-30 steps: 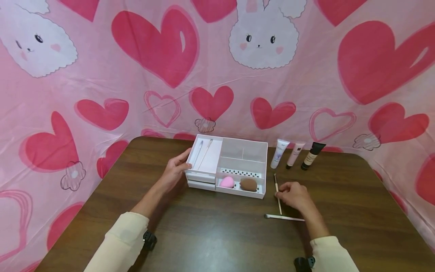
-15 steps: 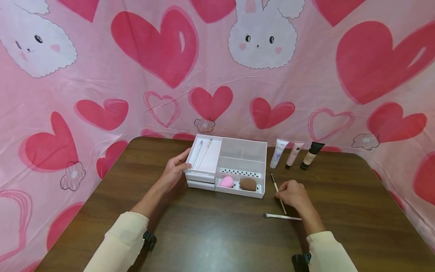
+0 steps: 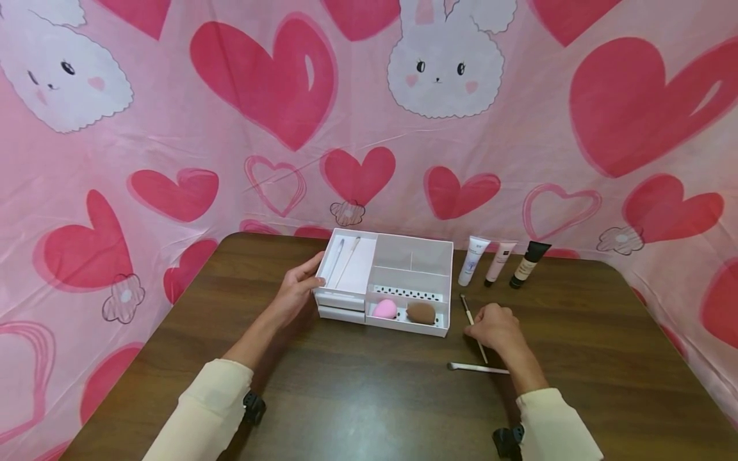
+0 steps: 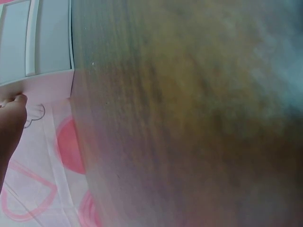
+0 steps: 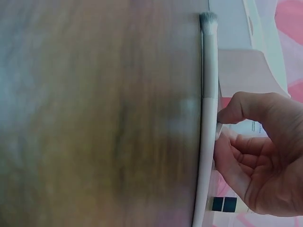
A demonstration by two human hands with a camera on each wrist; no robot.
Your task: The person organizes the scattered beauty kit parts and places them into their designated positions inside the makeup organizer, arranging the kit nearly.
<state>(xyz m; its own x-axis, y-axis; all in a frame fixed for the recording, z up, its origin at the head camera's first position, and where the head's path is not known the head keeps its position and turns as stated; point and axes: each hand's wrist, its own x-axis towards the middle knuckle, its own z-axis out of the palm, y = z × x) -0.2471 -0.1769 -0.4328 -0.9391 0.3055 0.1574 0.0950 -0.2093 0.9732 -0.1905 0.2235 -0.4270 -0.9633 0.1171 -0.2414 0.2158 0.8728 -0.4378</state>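
Note:
A white makeup organizer (image 3: 406,328) stands toward the back of the table, holding two slim brushes (image 3: 348,261), a pink makeup sponge (image 3: 385,309) and a brown one (image 3: 421,313). At its left side my left hand (image 3: 296,287) grips the wall, thumb over the rim. To the right of the organizer, my right hand (image 3: 494,328) pinches a thin makeup brush (image 3: 466,307) by its handle, low over the table. In front of that hand lies a white makeup brush (image 3: 475,367), its bristles large in the right wrist view; the hand's curled fingers show behind it.
Three cosmetic tubes stand on their caps or lean at the back right: a white tube (image 3: 474,261), a pink tube (image 3: 500,263) and a beige, black-capped tube (image 3: 530,264). A pink heart-patterned cloth (image 3: 369,128) hangs behind the brown wooden table (image 3: 357,397).
The brush in my right hand has turned, its bristle end swinging left and its tail end right. My right forearm has shifted slightly left. The left hand has stayed on the organizer.

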